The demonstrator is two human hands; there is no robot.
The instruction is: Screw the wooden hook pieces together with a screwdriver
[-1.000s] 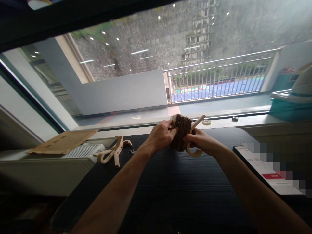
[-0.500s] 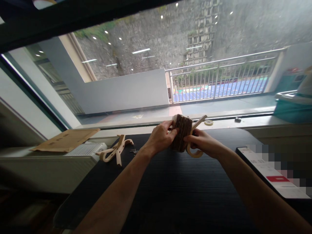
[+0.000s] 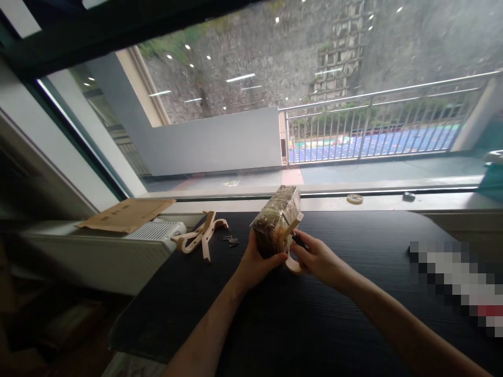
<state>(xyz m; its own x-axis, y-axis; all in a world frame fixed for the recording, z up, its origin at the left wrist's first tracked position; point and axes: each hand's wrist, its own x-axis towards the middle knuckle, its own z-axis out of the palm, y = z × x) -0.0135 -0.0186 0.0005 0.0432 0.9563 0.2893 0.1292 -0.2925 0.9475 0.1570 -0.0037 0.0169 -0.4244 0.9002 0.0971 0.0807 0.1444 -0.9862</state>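
Currently, left hand: clamped on the near end of the film-wrapped block.
Right hand: closed on a small dark object, type unclear.
Block position: above the desk, near the middle of its far edge; curved wooden piece against its right side.
Desk far left corner: loose wooden parts, metal fasteners just beside them.
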